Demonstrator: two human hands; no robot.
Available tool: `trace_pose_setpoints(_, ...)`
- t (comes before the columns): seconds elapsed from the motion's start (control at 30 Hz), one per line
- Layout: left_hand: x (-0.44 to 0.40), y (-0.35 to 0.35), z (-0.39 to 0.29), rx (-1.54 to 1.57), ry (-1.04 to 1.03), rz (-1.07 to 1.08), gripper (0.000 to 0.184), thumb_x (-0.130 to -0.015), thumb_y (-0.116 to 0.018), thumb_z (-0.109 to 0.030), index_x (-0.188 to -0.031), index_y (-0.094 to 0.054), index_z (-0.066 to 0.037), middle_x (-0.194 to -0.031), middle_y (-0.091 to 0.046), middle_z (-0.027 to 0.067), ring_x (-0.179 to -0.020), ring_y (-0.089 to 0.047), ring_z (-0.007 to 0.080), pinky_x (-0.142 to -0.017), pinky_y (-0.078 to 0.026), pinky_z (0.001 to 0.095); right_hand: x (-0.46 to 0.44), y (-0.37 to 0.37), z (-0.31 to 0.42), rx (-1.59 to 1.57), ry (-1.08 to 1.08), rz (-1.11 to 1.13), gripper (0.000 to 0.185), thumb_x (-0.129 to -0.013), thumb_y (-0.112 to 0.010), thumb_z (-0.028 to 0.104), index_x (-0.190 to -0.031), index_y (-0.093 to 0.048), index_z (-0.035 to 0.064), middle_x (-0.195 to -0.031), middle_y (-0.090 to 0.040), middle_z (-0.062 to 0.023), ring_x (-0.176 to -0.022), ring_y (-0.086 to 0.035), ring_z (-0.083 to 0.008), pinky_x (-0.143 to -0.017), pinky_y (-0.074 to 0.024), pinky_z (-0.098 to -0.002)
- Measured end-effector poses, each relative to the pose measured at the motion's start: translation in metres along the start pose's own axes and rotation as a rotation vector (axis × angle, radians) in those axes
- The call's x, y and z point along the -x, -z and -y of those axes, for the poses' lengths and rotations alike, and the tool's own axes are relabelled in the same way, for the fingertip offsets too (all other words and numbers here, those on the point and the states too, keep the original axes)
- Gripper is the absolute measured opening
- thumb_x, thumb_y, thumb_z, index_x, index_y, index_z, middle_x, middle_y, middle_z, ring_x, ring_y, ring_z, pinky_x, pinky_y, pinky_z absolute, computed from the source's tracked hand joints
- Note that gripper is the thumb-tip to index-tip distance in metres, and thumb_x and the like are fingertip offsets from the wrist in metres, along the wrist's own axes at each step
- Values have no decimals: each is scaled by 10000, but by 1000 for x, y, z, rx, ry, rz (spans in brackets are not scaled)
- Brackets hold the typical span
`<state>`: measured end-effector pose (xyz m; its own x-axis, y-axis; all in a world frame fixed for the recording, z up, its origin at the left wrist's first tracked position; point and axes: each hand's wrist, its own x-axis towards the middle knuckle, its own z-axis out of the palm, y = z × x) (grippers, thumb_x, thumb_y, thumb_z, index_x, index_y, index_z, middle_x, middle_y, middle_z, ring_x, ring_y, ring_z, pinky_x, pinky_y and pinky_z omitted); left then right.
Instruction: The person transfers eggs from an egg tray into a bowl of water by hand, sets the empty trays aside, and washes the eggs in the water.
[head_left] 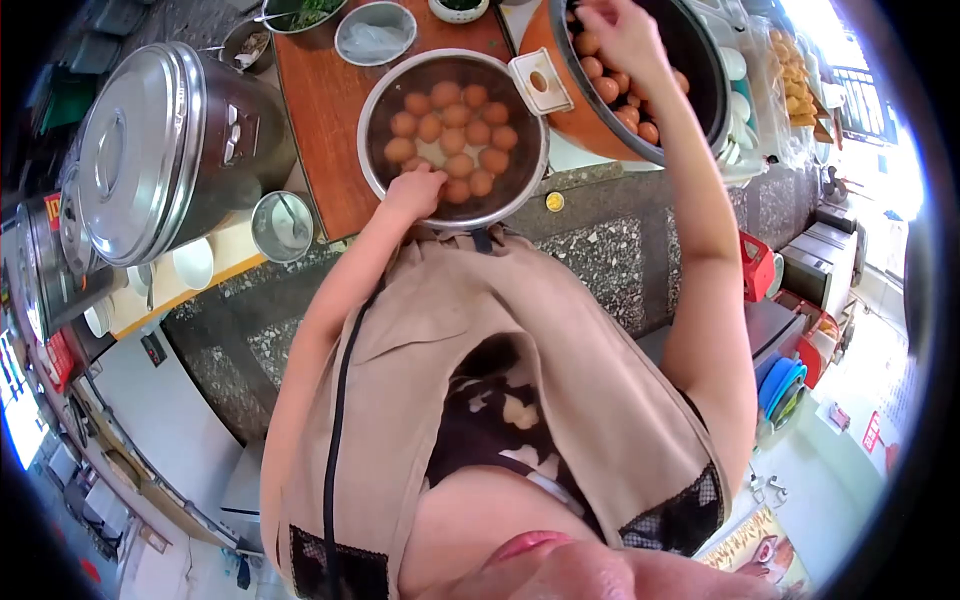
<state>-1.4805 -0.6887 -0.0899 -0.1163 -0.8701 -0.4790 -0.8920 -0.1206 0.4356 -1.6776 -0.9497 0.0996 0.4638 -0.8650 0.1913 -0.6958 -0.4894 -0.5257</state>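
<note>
Eggs (453, 141): likely slick, fragile; cradle sides | left hand (417, 192), left bowl (368, 130); right hand (628, 42), right pot (585, 132): both curled (can't tell grip)

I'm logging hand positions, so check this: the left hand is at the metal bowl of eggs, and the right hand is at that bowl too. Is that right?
Not quite: the right hand is at the orange pot, as the head view shows. The left hand is at the metal bowl of eggs, as you said.

Bright | right edge partly blown out | glints on steel lid (124, 165) | fisheye bending, black corners
</note>
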Motion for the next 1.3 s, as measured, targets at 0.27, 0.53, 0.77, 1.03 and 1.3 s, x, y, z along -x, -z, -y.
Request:
trace_pose_setpoints(0.27, -41, -32, 14, 32, 19, 189, 492, -708, -635, -241, -1170, -553, -93, -1155, -577, 197, -1051, -557, 334, -879, -460, 398, 166, -148, 17, 182, 111, 705, 202, -708, -593, 130, -878, -605, 20, -892, -616, -189, -843, -609, -349, -747, -496, -448)
trace_pose_setpoints(0.53, -33, -11, 23, 189, -87, 38, 444, -696, -658, -189, -1080, -500, -31, -1045, -608, 197, -980, -578, 358, -849, -469, 381, 185, -215, 1, 250, -122, 900, 236, -762, -538, 81, -977, -628, 47, -1069, -562, -209, -1024, -569, -347, -830, -498, -409)
trace_pose_setpoints(0.77, -14, 10, 16, 979, -184, -169, 559, -637, -762, -38, -1104, -456, -22, -1073, -561, 104, -1004, -542, 185, -868, -452, 304, 180, -187, 3, -374, -231, 385, 540, -573, -792, 198, -1030, -542, 54, -981, -612, -148, -897, -596, -292, -813, -476, -345)
trace_pose_setpoints(1.03, -27, 1, 24, 1020, -140, -169, 332, -821, -580, -109, -1144, -516, -71, -945, -542, -5, -858, -507, 110, -780, -442, 264, 187, -226, -12, -337, -2, 146, 181, -760, -507, 103, -923, -565, 49, -844, -563, -139, -787, -553, -270, -686, -464, -371)
trace_pose_setpoints(1.3, -43, -25, 26, 645, -190, -81, 329, -711, -600, -165, -989, -563, 6, -963, -602, 140, -879, -577, 220, -799, -455, 308, 201, -201, 32, -68, -210, 476, 325, -736, -624, 262, -970, -556, 48, -941, -605, -229, -869, -605, -386, -732, -494, -467)
